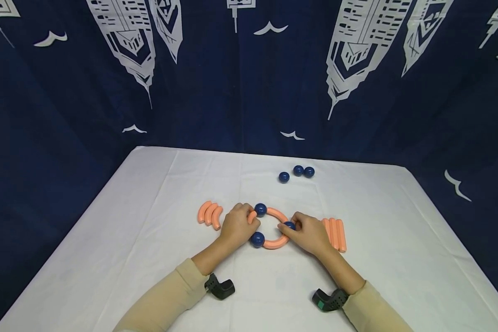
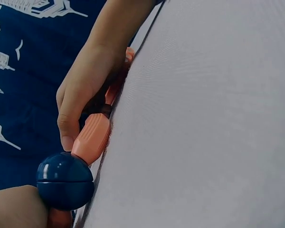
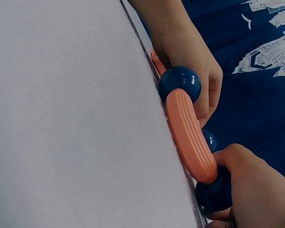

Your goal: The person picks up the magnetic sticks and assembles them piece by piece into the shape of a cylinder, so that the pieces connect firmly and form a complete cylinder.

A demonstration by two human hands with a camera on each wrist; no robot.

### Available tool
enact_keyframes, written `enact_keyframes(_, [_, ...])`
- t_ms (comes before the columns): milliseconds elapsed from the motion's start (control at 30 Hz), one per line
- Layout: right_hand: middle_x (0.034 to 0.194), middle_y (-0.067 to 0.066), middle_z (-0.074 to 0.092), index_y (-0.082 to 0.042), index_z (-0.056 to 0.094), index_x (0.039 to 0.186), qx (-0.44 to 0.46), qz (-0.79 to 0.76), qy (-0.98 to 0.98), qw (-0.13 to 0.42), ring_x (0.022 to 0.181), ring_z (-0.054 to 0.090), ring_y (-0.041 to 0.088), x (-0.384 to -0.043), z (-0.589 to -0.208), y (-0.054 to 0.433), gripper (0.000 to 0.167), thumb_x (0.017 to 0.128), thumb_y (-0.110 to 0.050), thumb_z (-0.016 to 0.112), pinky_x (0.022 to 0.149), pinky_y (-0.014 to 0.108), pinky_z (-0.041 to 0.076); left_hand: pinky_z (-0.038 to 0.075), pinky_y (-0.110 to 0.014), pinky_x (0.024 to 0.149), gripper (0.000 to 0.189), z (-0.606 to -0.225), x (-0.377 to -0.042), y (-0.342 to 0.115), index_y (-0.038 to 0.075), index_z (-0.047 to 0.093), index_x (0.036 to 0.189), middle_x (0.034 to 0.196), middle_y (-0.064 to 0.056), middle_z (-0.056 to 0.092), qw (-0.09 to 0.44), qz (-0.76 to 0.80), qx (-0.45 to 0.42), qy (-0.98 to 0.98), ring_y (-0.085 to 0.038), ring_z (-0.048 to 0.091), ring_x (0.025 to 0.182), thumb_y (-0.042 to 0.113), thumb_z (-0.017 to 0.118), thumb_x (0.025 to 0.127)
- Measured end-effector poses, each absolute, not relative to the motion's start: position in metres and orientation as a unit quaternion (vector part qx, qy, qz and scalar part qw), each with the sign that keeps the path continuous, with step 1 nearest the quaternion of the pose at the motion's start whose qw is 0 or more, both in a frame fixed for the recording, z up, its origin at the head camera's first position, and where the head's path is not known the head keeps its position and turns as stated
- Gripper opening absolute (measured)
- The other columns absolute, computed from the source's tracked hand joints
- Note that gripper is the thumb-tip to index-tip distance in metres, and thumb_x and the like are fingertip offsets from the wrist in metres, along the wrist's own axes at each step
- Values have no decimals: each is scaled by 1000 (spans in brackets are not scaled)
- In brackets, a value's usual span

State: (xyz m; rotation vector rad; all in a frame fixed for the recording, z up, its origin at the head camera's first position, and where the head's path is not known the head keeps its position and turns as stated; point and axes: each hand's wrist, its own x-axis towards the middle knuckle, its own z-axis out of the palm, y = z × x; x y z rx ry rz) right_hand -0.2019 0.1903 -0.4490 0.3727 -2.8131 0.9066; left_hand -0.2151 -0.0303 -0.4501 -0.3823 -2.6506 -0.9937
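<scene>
My left hand (image 1: pixel 237 225) pinches a curved orange rod (image 1: pixel 252 216) on the left of a ring made of curved orange rods and dark blue balls. That rod lies between the far ball (image 1: pixel 260 210) and the near ball (image 1: pixel 257 239). On the ring's right side, my right hand (image 1: pixel 308 234) pinches another blue ball (image 1: pixel 289 225). A far curved rod (image 1: pixel 277 214) and a near curved rod (image 1: pixel 275 243) meet the ball there. In the right wrist view, a ribbed curved rod (image 3: pixel 191 135) reaches from one ball (image 3: pixel 180 83) to the gripped ball (image 3: pixel 214 192).
Several curved orange rods (image 1: pixel 209 214) lie left of the left hand. Straight orange rods (image 1: pixel 334 234) lie side by side just right of the right hand. Three loose blue balls (image 1: pixel 298 171) sit toward the far edge of the white table (image 1: pixel 149 221). A dark blue curtain (image 1: pixel 240 92) hangs behind.
</scene>
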Motion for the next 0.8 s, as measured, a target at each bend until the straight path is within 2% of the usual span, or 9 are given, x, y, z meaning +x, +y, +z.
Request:
enact_keyframes(300, [57, -4, 41, -13, 60, 79, 117, 312, -938, 90, 49, 35, 10, -204, -451, 188, 34, 85, -45, 72, 48, 25, 28, 43, -25, 57, 22, -455, -219, -33, 5, 69, 95, 76, 1, 53, 155, -367, -132, -908, -13, 51, 67, 16, 68, 76])
enact_keyframes(533, [59, -5, 43, -13, 63, 86, 129, 332, -929, 98, 50, 37, 10, -205, -451, 188, 35, 81, -44, 77, 48, 25, 30, 44, -26, 59, 25, -456, -220, -33, 4, 67, 99, 79, 1, 54, 155, -383, -131, -901, -14, 52, 69, 16, 67, 76])
enact_keyframes(800, [59, -6, 44, -11, 64, 89, 150, 346, -920, 111, 49, 38, 9, -204, -452, 190, 31, 82, -37, 77, 46, 25, 32, 43, -25, 58, 32, -457, -221, -33, 3, 66, 107, 79, 1, 52, 153, -383, -134, -901, -14, 51, 67, 17, 67, 78])
